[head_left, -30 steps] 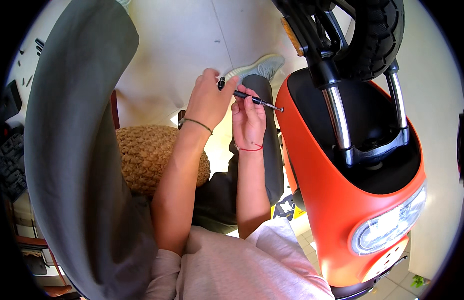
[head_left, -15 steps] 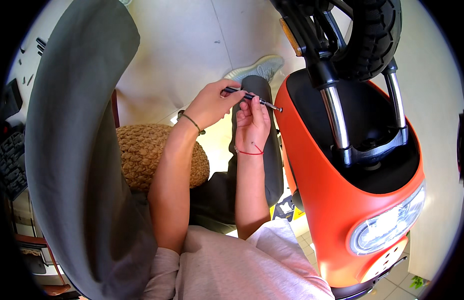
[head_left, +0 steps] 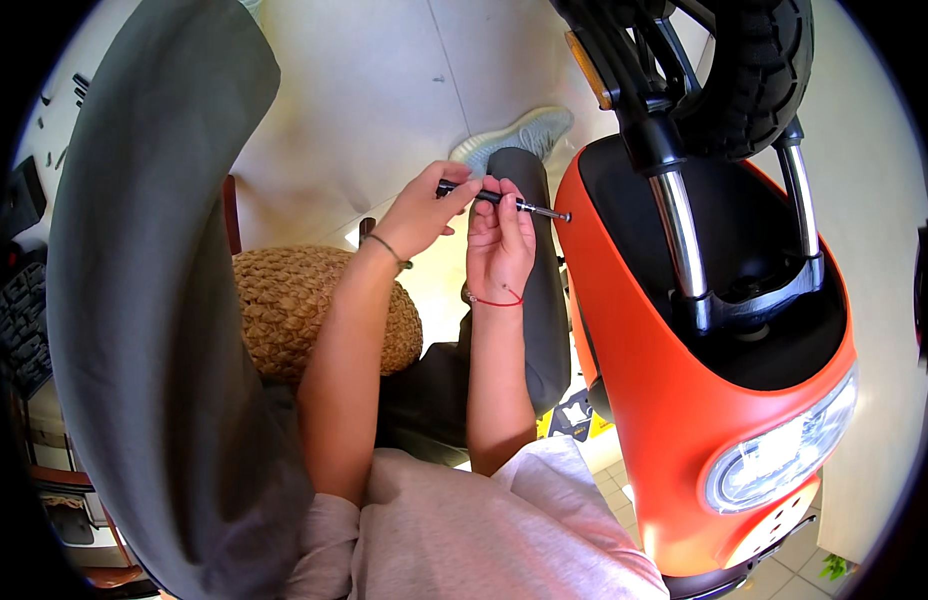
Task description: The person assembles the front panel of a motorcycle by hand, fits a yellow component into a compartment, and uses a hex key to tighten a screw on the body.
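Pinching a slim black-handled tool (head_left: 491, 197) from both ends of its handle, two bare hands meet just short of an orange scooter body. The left hand (head_left: 424, 213) has its thumb and fingers closed around the rear of the handle; the right hand (head_left: 501, 235), palm turned up, grips the front part between thumb and curled fingertips. The tool lies nearly level, its thin silver shaft pointing right and ending in a small round tip at the upper left edge of the orange body (head_left: 624, 380); whether the tip touches that edge cannot be told. A red string bracelet (head_left: 499, 301) circles the right wrist, a dark one the left. Set within the body's rim is a black recess (head_left: 709, 345), with the two silver tubes of a fork (head_left: 677, 235) rising from it to a knobbly black tyre (head_left: 754, 80). A clear headlight (head_left: 784, 450) sits near the body's lower right edge. Left of the forearms, a round woven seat (head_left: 314, 310) stands between the person's grey-trousered legs. Beyond the hands, a pale shoe (head_left: 524, 135) rests on the light floor (head_left: 364, 80), and small dark pieces (head_left: 81, 88) lie near the floor's upper left corner.
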Tool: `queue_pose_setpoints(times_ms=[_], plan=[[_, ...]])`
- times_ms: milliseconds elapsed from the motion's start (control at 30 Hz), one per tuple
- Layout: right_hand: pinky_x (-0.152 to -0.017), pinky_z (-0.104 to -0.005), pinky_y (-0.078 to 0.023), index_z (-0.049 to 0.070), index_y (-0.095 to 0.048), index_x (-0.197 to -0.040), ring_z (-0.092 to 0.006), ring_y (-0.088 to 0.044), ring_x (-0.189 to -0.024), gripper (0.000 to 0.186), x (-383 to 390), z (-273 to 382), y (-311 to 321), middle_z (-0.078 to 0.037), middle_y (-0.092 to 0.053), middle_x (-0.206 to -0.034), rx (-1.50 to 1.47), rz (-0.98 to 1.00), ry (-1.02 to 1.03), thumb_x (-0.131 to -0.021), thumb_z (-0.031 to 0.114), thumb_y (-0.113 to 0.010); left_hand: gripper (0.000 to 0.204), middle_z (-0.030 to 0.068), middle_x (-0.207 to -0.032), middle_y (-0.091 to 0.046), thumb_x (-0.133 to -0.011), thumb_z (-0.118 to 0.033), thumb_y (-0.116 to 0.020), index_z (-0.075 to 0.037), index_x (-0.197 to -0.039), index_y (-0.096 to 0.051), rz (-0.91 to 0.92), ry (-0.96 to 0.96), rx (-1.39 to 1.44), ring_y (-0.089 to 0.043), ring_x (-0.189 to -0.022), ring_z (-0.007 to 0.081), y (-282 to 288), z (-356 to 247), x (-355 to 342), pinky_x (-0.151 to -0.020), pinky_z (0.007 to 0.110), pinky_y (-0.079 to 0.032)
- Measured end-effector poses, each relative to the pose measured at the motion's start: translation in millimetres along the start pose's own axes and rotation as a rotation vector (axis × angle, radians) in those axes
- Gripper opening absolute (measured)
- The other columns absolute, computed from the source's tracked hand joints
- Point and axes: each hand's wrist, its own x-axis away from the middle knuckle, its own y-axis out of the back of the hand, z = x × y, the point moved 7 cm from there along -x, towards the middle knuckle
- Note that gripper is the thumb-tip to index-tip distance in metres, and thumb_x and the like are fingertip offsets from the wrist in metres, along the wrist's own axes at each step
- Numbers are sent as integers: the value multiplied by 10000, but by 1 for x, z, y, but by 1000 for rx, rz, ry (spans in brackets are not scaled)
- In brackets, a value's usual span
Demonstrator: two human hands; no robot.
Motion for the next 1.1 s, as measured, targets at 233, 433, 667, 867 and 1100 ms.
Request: queue_pose_setpoints(times_ms=[233,433,667,867,1100], plan=[[-760,-237,-459,-21,-542,-1091,-122,-555,-841,203,-8,4,-2,-117,-584,-1051,-138,181,-31,-963,135,-531,400,-16,-635,-526,-942,-405,-521,-29,-820,-576,190,298,49,-472,-560,85,-5,7,1,-508,223,-352],[-600,-192,-441,-3,-556,-1049,-81,-546,-691,224,-13,2,-1,-77,-626,-935,-109,-70,-73,-938,186,-597,257,-39,-723,-477,-955,-316,-518,-70,-889,-555,163,58,406,-436,-622,40,-11,-11,2,-515,207,-334],[-578,-166,-444,-10,-580,-1014,-85,-564,-694,127,-10,18,-1,-131,-623,-1061,-65,-47,51,-917,70,-598,147,-10,-768,-517,-927,-139,-568,-16,-1007,-566,-81,-65,480,-459,-636,46,2,-10,-1,-519,225,-381],[-612,-196,-450,2,-537,-1151,-110,-558,-723,229,-10,22,-1,-152,-584,-1153,-117,2,5,-922,15,-552,230,77,-1016,-604,-951,-101,-519,6,-1153,-547,66,-147,718,-535,-769,81,-5,-27,2,-700,222,-452],[-598,-187,-431,14,-558,-1060,-86,-560,-748,168,-2,7,-2,-72,-603,-1047,-35,-124,-27,-937,126,-584,307,134,-1297,-525,-970,-95,-473,-10,-1264,-485,178,-232,770,-527,-839,83,-3,-35,5,-770,233,-451]])
